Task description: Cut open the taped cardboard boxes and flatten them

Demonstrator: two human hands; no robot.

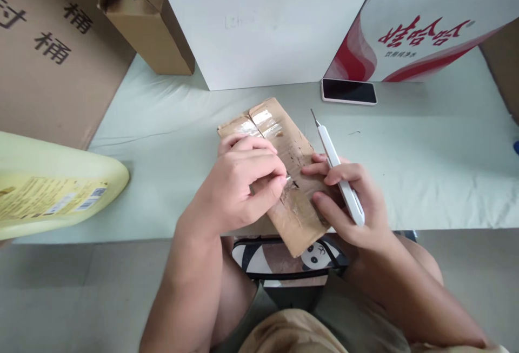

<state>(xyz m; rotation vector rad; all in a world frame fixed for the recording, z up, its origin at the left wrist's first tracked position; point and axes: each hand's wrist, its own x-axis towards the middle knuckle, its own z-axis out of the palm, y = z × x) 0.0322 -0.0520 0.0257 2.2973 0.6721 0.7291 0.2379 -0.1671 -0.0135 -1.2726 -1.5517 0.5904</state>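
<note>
A flat brown cardboard box (300,210) lies tilted over the table's front edge, with shiny clear tape (265,119) on its far part and torn, scratched marks down its middle. My left hand (243,180) rests over the box's left side, its thumb and forefinger pinched on a small shiny scrap of tape (288,178). My right hand (357,196) is closed around a white pen-shaped tool (333,158) with a thin metal tip, which points up and away from the box. Fingers of this hand also touch the box's right side.
Behind stand a tall white box (267,28), a red-and-white carton (421,28) and a small open brown box (158,39). A phone (349,92) lies before the carton. To the left are a large carton (52,82) and a yellow bottle (60,191). A panda-print item (318,255) sits below.
</note>
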